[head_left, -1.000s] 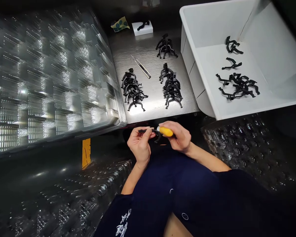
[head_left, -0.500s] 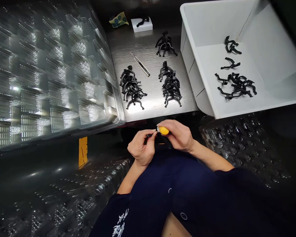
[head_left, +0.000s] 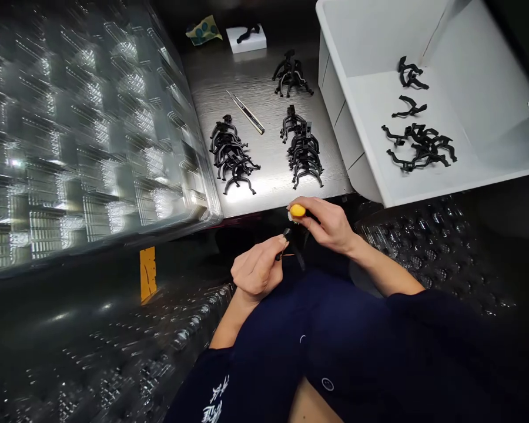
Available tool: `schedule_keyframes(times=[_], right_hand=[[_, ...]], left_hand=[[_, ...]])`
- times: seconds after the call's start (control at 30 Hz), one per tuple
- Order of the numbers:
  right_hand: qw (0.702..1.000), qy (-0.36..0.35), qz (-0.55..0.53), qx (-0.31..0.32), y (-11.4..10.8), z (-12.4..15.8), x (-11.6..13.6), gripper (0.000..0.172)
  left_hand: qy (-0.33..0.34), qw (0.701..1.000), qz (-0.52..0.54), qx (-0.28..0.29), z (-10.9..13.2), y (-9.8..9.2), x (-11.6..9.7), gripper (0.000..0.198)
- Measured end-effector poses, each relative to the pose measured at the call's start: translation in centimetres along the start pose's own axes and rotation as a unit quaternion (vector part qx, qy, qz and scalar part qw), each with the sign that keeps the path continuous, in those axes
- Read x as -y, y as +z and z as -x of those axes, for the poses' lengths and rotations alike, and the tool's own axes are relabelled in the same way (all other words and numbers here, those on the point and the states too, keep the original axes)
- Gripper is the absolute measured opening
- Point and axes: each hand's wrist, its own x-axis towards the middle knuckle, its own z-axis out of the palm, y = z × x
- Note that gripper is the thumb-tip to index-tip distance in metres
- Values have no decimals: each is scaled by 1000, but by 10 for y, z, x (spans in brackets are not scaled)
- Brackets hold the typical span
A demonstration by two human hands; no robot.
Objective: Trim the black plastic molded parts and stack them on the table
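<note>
My left hand (head_left: pixel 256 267) is closed around a black curved plastic part (head_left: pixel 296 249), which points away to the right against my dark shirt. In my right hand (head_left: pixel 328 223) is a small tool with a rounded yellow end (head_left: pixel 298 211) and a whitish piece beside it; its exact kind I cannot make out. A gap separates the two hands. Above them on the metal table (head_left: pixel 271 176), similar black parts stand in a left row (head_left: pixel 232 155), a right row (head_left: pixel 305 153) and a group farther back (head_left: pixel 291 75).
A slim cutter knife (head_left: pixel 245 111) lies between the rows. Behind it are a white block (head_left: pixel 247 40) with a black part on it and a patterned wrapper (head_left: pixel 203 30). Stacked clear trays (head_left: pixel 92 117) stand left; a white bin (head_left: pixel 352 111) holding several black parts (head_left: pixel 423 147) stands right.
My hands have moved apart. The right one rose with the yellow-ended tool, while the left dropped slightly and turned the black part, so more of it shows.
</note>
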Motion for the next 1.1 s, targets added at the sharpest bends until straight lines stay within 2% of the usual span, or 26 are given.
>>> schedule_keyframes(times=[0.13, 0.2, 0.33, 0.43, 0.6, 0.87, 0.97, 1.1], right_hand=[[999, -12, -36, 6, 2, 2, 0, 20], [1000, 0, -12, 3, 4, 4, -5, 19], [991, 124, -43, 5, 4, 8, -15, 19], [978, 176, -111, 1, 3, 9, -13, 22], [957, 215, -196, -18, 4, 10, -6, 24], [924, 240, -293, -54, 7, 15, -4, 28], [926, 235, -289, -65, 8, 15, -2, 28], [946, 195, -241, -94, 10, 17, 7, 24]], left_hand=[[6, 1000, 13, 5, 1, -1, 1, 26], [-54, 998, 39, -2, 1, -2, 0, 21], [-213, 969, 118, -36, 2, -2, -3, 13], [-263, 950, 158, -52, 4, -1, -3, 9], [-291, 938, 178, -65, 6, 2, -1, 6], [-281, 941, 178, -65, 9, 1, 0, 9], [-283, 941, 176, -66, 9, 1, 1, 8], [-307, 933, 178, -61, 7, 2, 0, 4]])
